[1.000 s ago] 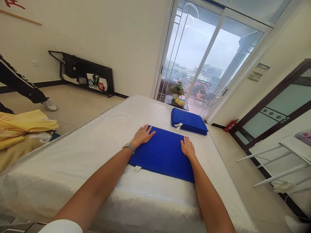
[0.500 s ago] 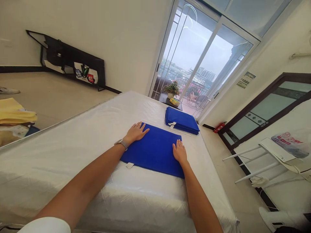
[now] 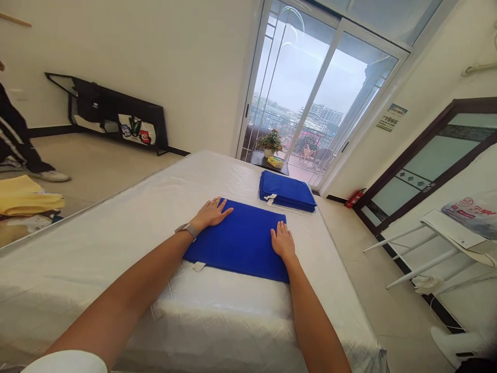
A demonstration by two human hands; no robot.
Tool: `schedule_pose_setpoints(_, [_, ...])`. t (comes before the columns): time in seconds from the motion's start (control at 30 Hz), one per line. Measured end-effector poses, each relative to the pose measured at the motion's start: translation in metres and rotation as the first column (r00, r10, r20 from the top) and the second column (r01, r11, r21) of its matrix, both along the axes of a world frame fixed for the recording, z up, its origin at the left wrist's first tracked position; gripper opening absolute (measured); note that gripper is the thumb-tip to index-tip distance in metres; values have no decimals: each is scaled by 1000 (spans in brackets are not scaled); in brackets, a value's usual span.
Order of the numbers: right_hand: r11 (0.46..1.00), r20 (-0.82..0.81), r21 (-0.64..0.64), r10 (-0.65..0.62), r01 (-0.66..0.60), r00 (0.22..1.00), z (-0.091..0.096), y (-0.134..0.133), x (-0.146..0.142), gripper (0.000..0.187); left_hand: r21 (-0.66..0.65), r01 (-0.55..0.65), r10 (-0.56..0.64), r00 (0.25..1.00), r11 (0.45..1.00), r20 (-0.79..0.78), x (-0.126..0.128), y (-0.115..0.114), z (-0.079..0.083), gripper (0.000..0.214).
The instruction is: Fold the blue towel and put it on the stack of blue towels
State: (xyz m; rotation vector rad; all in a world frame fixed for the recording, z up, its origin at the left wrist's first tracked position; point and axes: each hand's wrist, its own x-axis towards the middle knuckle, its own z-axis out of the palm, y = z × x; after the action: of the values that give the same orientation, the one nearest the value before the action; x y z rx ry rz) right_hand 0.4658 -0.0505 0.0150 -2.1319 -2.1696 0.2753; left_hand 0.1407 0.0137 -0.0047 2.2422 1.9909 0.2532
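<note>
We have one plastic-covered mattress [image 3: 217, 326]; upon it, one blue cloth [image 3: 238, 243], white tag [image 3: 199, 266] at near edge; our right hand [image 3: 284, 242] and left hand [image 3: 210, 214] flat on opposite sides, each grip wide; beyond, one blue cloth stack [image 3: 289, 189]

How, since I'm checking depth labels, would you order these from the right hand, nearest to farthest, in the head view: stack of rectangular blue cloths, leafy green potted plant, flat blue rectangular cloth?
1. Flat blue rectangular cloth: under the right hand.
2. Stack of rectangular blue cloths: ahead, on the white plastic-covered mattress.
3. Leafy green potted plant: ahead, beyond the mattress.
</note>
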Motion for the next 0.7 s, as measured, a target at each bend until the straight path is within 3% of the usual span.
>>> schedule_pose_setpoints(0.13, [1000, -27, 10, -3, 3, 1000, -1, -1, -1, 70, -59, -58, 53, 996, 997, -75, 5, 2, 13, 87])
schedule_pose_setpoints(0.23, [1000, -44, 19, -6, 7, 999, -2, 0, -1, 70, 91, -84, 92, 991, 992, -100, 39, -3, 17, 90])
schedule_pose_setpoints(0.3, [1000, -44, 22, -7, 8, 999, -3, 0, -1, 69, 161, 39, -28, 997, 986, -67, 78, -11, 15, 89])
schedule_pose_setpoints(0.4, [999, -25, 34, 5, -4, 1000, -4, -1, 0, 67, 153, 277, -282, 960, 948, 6, 142, -28, 7, 82])
schedule_pose_setpoints(0.5, [999, -7, 41, 21, -21, 1000, -4, -2, 1, 65, 184, 384, -395, 918, 905, 26, 181, -42, -1, 79])
schedule_pose_setpoints(0.6, [999, -2, 49, 21, -21, 1000, -4, -2, 1, 65, 173, 382, -391, 920, 908, 18, 181, -47, -6, 78])
schedule_pose_setpoints(0.7, [999, -8, 49, 6, -6, 1000, -4, -1, 0, 66, 133, 337, -342, 939, 932, 24, 151, -47, -7, 80])
